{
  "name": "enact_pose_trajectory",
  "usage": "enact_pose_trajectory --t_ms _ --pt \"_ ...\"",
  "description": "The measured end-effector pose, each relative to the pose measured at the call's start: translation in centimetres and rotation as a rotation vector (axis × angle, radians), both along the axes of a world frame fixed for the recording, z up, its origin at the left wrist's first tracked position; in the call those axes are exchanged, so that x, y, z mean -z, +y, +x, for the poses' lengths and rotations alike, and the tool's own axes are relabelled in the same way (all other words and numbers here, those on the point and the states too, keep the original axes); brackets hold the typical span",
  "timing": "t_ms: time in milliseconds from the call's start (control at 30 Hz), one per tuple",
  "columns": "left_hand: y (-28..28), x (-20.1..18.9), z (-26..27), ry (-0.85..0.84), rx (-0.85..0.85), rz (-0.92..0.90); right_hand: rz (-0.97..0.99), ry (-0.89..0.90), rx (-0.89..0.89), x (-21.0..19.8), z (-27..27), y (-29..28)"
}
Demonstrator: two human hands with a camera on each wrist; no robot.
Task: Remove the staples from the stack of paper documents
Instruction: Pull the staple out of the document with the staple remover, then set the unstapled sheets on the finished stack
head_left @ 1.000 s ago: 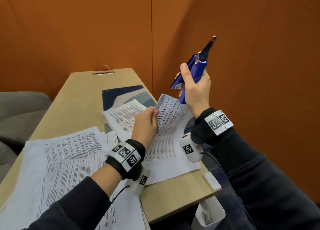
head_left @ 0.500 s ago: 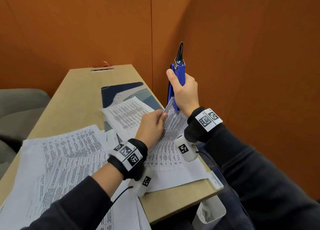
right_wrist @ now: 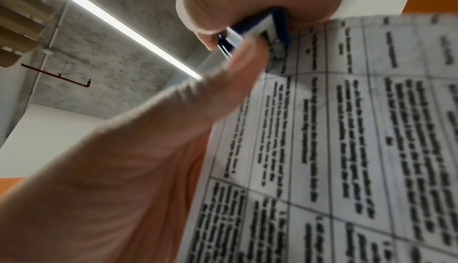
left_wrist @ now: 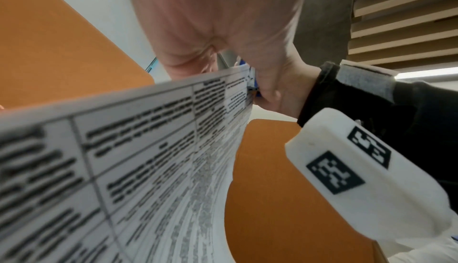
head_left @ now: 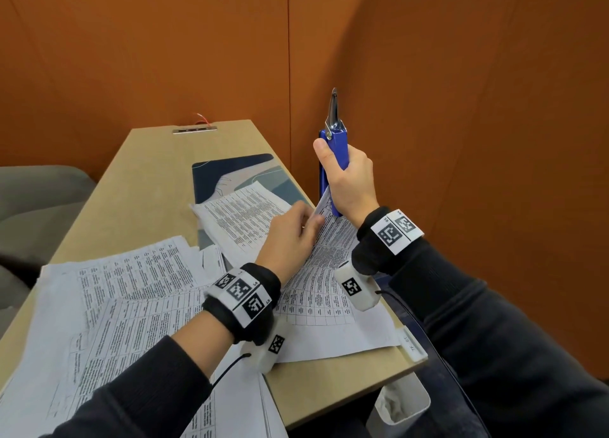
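Observation:
My right hand grips a blue staple remover upright, its metal tip pointing up. The tool's lower end sits at the lifted top corner of a printed document near the desk's right edge. My left hand holds that raised corner, fingers curled on the sheet just left of the tool. In the left wrist view the document curves up to the tool. No staple can be made out.
A spread pile of printed sheets covers the near left of the wooden desk. A dark blue mat lies under more papers. Orange walls close the back and right. A white bin hangs below the desk's front corner.
My right hand has come down and left from mid-air, turning the staple remover upright and bringing its lower end to the document's corner. The left hand has stayed at that corner.

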State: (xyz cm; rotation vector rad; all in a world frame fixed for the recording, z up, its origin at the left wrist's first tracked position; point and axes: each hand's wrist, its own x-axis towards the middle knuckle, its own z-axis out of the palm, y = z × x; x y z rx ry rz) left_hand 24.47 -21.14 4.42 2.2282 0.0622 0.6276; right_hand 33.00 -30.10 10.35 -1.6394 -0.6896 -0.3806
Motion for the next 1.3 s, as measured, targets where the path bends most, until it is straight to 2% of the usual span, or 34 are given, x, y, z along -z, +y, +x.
enact_pose_trajectory --t_ms 100,200,333,567,900,967,1033,1067,1133,1233,1300 --pt "-0.2 -0.4 -0.1 0.061 0.039 -0.126 -0.012 -0.015 -0.011 0.1 -0.3 0.3" --pt "-0.5 -0.8 -0.1 -0.02 0.038 -0.08 -0.002 -0.023 -0.02 0.1 -0.8 0.7" --pt "-0.3 -0.3 0.3 -0.126 0.009 -0.135 0.019 -0.031 -0.004 0.1 -1.0 1.1" --pt "0.3 0.3 0.4 -0.177 -0.023 -0.236 -0.066 0.01 -0.067 1.7 -0.7 1.5" --pt "0.5 1.0 0.9 -0.23 -0.041 -0.217 -0.067 0.039 -0.153 2.2 0.6 2.2" --pt "1.2 1.1 1.1 -0.166 -0.007 -0.215 -0.055 0.039 -0.162 2.4 0.9 2.4" --pt "2.2 1.4 1.7 0.01 0.05 -0.168 -0.014 0.045 -0.123 2.7 1.3 2.7" --pt "2.8 1.7 1.9 0.084 0.066 -0.124 0.037 0.064 -0.08 2.7 1.6 2.7" --pt "4.4 2.4 2.5 0.104 -0.011 -0.068 0.206 0.144 0.004 2.9 2.5 2.7" --pt "8.3 2.5 3.5 0.0 -0.209 -0.254 0.445 0.357 0.065 3.7 4.2 1.9" --pt "11.3 2.3 4.6 -0.097 -0.318 -0.285 0.524 0.574 0.04 5.2 5.4 1.2"
